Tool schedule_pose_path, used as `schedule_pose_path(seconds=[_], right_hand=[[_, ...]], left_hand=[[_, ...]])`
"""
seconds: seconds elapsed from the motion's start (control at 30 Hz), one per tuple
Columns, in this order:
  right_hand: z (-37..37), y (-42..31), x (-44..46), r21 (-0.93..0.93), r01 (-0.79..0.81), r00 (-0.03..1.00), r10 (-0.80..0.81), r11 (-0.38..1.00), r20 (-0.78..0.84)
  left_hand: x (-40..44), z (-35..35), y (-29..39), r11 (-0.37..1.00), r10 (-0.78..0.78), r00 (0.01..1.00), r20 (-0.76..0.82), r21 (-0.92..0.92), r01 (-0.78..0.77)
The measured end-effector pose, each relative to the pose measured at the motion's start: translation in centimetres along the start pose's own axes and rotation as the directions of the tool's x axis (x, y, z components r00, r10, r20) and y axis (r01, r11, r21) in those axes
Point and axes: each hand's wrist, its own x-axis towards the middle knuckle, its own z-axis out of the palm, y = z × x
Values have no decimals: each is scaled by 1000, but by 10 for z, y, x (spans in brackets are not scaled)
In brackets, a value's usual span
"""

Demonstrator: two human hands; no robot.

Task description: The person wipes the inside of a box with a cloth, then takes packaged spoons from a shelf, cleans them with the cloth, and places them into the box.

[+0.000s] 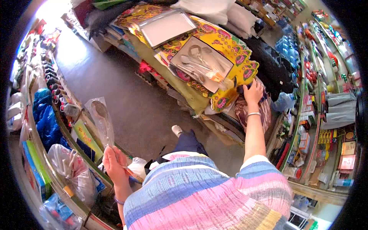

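Observation:
My left hand (114,163) is closed around the handle of a large spoon (100,111) in clear plastic wrapping, its bowl end pointing up. The handle's lower end shows below my fist. My right hand (253,92) rests with fingers spread at the corner of a yellow flowered cloth (251,57), beside a dark item at the thumb and over a reddish patterned fabric. On the cloth, left of that hand, lies a shallow open box (180,58) with several plastic-wrapped utensils (207,57) in it. A white box lid (168,27) with a silvery rim lies beyond.
Shelves of packed goods (306,126) run along the right. On the left, a shelf edge holds a blue plastic bag (46,115) and a white knotted bag (73,168). Grey floor (130,84) lies between the shelf and the cloth-covered stack. Black bags (268,57) sit behind the stack.

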Motion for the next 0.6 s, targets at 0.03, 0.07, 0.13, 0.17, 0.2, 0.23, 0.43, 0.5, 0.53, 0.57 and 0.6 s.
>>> schedule_pose_path(seconds=[0.03, 0.07, 0.13, 0.17, 0.2, 0.23, 0.43, 0.5, 0.53, 0.57, 0.6], right_hand=[[1, 11, -3, -111, -96, 992, 105, 989, 73], [1, 20, -4, -136, -84, 974, 110, 987, 200], [2, 33, 4, -168, -47, 895, 116, 985, 432], [8, 43, 8, -111, -102, 918, 137, 989, 373], [20, 56, 14, -48, -154, 936, 162, 987, 314], [34, 70, 20, 17, -201, 948, 190, 979, 254], [-75, 57, 58, 824, -220, 765, 432, -523, 478], [-148, 15, 67, 778, -188, 812, 351, -599, 467], [-182, -7, 67, 815, -159, 846, 348, -557, 403], [-208, -25, 73, 865, -154, 884, 325, -478, 337], [-226, -36, 77, 929, -102, 942, 265, -356, 205]], left_hand=[[2, 2, -2, 999, 8, 1000, 0, 44, -8], [6, 4, -4, 996, 21, 1000, -1, 87, -21], [13, 11, -5, 986, 31, 999, 10, 161, -32], [16, 13, -4, 980, 18, 1000, 20, 197, -21], [18, 15, -2, 972, 5, 1000, 30, 234, -12], [19, 18, 0, 976, -6, 999, 35, 220, -2], [17, 24, 0, 984, -61, 996, 64, 173, 49], [15, 25, 0, 979, -88, 993, 83, 190, 71], [14, 25, 0, 972, -99, 992, 78, 221, 80], [15, 27, -2, 964, -108, 992, 72, 252, 86], [15, 28, -4, 955, -115, 991, 63, 283, 92]])
